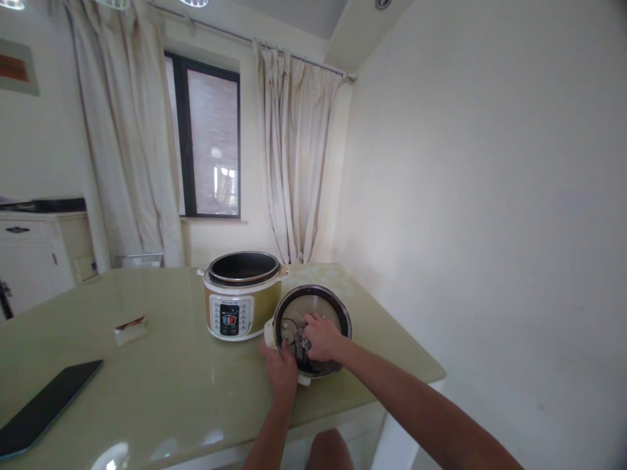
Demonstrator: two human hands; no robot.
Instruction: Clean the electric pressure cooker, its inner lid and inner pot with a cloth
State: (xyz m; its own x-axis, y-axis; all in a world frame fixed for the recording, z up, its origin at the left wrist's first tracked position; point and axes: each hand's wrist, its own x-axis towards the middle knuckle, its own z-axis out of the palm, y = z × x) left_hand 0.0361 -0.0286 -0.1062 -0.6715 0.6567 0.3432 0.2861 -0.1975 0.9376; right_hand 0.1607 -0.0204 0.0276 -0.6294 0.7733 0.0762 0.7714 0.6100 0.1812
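Observation:
A round pressure cooker lid (321, 305) stands tilted on the table, its metal inner side and dark sealing ring facing me. My left hand (281, 372) is closed on the lid's lower left rim, next to its white handle, thumb over the inside. Inside the lid, my right hand (322, 337) is closed with its fingers bent against the metal parts near the centre. Something small and greyish shows at its fingertips, too indistinct to name. Left of the lid sits the white and gold electric pressure cooker (267, 307), uncovered, with a dark pot inside and a control panel in front.
A small packet, apparently of tissues (130, 331), lies left of the cooker. The dark flat tablet-like slab (49, 408) rests at the table's near left. The glossy green table (171, 378) ends at a right edge near the wall (490, 196). Curtains hang behind.

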